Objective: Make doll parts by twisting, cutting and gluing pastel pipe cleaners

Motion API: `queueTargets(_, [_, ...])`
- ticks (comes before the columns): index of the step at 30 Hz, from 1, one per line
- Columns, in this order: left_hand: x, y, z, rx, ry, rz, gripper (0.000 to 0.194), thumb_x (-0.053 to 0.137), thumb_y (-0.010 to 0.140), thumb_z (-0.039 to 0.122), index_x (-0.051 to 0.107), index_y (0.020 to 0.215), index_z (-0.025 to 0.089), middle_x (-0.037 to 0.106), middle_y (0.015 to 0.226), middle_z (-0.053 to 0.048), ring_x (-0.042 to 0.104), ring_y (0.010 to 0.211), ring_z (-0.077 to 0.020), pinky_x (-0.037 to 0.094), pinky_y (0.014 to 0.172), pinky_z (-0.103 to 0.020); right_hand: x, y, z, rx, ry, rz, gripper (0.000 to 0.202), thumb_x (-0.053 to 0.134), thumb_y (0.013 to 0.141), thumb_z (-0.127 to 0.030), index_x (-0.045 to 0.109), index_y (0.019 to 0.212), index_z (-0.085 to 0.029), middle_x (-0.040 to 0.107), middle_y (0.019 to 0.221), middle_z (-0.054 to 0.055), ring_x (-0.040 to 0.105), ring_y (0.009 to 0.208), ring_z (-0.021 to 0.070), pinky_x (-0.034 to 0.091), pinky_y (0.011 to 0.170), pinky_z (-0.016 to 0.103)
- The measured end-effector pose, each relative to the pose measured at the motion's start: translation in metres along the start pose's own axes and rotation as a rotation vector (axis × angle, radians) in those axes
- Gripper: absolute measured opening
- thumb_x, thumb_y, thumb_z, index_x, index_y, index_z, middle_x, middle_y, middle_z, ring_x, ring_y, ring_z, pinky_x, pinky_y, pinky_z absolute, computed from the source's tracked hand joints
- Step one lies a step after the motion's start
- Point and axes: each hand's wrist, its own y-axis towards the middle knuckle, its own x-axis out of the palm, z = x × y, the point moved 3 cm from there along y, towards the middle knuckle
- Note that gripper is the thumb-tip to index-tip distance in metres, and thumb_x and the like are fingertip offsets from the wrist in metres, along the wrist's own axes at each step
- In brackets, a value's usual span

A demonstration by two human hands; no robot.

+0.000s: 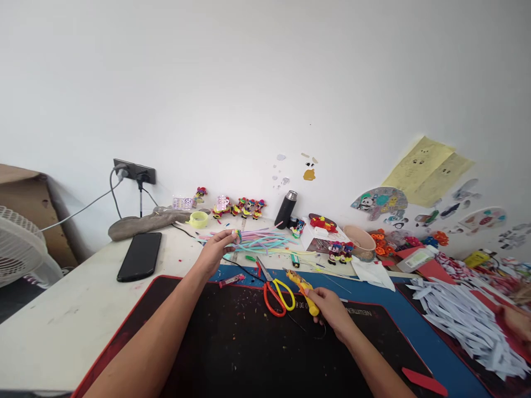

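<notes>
My left hand is raised over the back of the desk, thumb and fingers pinching a small multicoloured piece. Fuzzy pastel craft stems lie just behind it. My right hand is closed around a yellow tool that looks like a hot glue gun, its stained tip pointing away to the left. Between my hands, scissors with one red and one yellow handle rest partly open at the edge of the black mat. A small pink tube lies to their left.
A black phone and a fan are on the left. Small finished figures, a roll of tape and a black flask stand along the wall. At right, another person's hand is beside white paper strips.
</notes>
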Motion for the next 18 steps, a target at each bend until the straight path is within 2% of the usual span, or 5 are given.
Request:
queueTargets(6, [-0.002, 0.001, -0.005, -0.011, -0.013, -0.041, 0.035, 0.086, 0.069, 0.049, 0.074, 0.082, 0.018, 0.065, 0.085, -0.004, 0.059, 0.080, -0.0177, 0.048, 0.071, -0.027, 0.008, -0.016, -0.012, 0.092, 0.600, -0.065, 0.038, 0.080, 0.078, -0.050, 0.062, 0.087, -0.018, 0.060, 0.065, -0.002, 0.049, 0.041, 0.0063, 0.031, 0.035, 0.016])
queueTargets(9, [-0.002, 0.001, -0.006, -0.002, -0.004, -0.052, 0.034, 0.085, 0.071, 0.049, 0.074, 0.081, 0.019, 0.065, 0.085, -0.005, 0.059, 0.080, -0.0187, 0.048, 0.070, -0.028, 0.024, -0.017, -0.019, 0.071, 0.843, -0.226, 0.037, 0.082, 0.078, -0.047, 0.063, 0.089, -0.017, 0.054, 0.060, -0.005, 0.043, 0.038, 0.0040, 0.029, 0.034, 0.014])
queueTargets(12, [-0.001, 0.001, -0.007, 0.006, 0.019, -0.083, 0.032, 0.083, 0.074, 0.049, 0.073, 0.076, 0.019, 0.065, 0.083, -0.006, 0.059, 0.079, -0.0188, 0.048, 0.069, -0.027, 0.048, -0.014, -0.032, -0.003, 0.909, -0.399, 0.041, 0.082, 0.078, -0.051, 0.064, 0.088, -0.016, 0.053, 0.058, -0.005, 0.042, 0.036, 0.0040, 0.027, 0.032, 0.015])
queueTargets(15, [-0.001, 0.001, -0.008, -0.001, 0.026, -0.109, 0.029, 0.082, 0.076, 0.047, 0.073, 0.076, 0.019, 0.064, 0.083, -0.004, 0.058, 0.078, -0.0173, 0.048, 0.068, -0.026, 0.073, -0.011, -0.050, -0.073, 0.853, -0.463, 0.045, 0.081, 0.078, -0.055, 0.060, 0.079, -0.016, 0.058, 0.060, -0.002, 0.048, 0.037, 0.0066, 0.027, 0.032, 0.017])
queueTargets(18, [-0.001, 0.001, -0.008, -0.003, 0.027, -0.111, 0.028, 0.083, 0.076, 0.047, 0.074, 0.077, 0.020, 0.065, 0.082, -0.004, 0.058, 0.077, -0.0168, 0.047, 0.068, -0.026, 0.092, -0.010, -0.070, -0.127, 0.843, -0.522, 0.045, 0.081, 0.080, -0.056, 0.059, 0.080, -0.017, 0.061, 0.065, -0.001, 0.054, 0.041, 0.0082, 0.027, 0.035, 0.017])
